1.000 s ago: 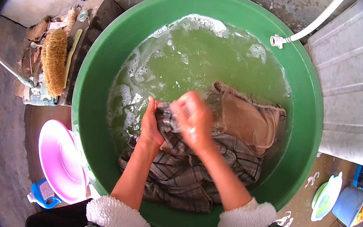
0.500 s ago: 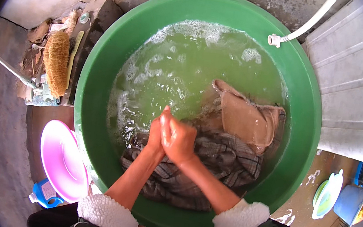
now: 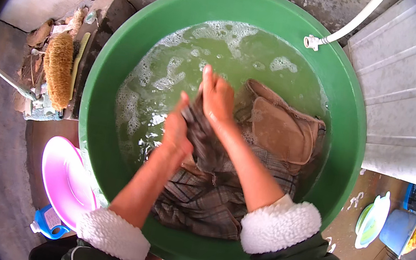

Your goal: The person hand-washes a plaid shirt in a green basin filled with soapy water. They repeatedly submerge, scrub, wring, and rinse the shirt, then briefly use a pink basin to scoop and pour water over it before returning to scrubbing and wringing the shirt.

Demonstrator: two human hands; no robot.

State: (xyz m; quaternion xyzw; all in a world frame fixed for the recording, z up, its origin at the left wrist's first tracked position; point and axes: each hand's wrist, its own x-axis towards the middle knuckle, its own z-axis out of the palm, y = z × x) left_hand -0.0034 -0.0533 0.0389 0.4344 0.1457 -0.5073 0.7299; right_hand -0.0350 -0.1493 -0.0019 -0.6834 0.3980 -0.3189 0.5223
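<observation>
Head view: lower-middle of frame, plaid garment [image 3: 208,204] is clutched by left hand [image 3: 176,130] and right hand [image 3: 217,100]; probably soft, soggy-heavy, best grabbed by bunched folds.

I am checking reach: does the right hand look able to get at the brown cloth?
Probably yes: the brown cloth lies close to the right hand with nothing blocking between, though the hand seems occupied with plaid cloth.

Left hand [image 3: 176,131], blurred, and right hand [image 3: 218,99] have a bunched fold of plaid garment [image 3: 203,204] between them, right fingers curled on it. Rest lies in foamy water [image 3: 249,64], green tub [image 3: 97,93]. White hose [image 3: 351,29] over far-right rim. Pink basin [image 3: 64,173] outside left, blue jug [image 3: 50,222] beside it.
</observation>
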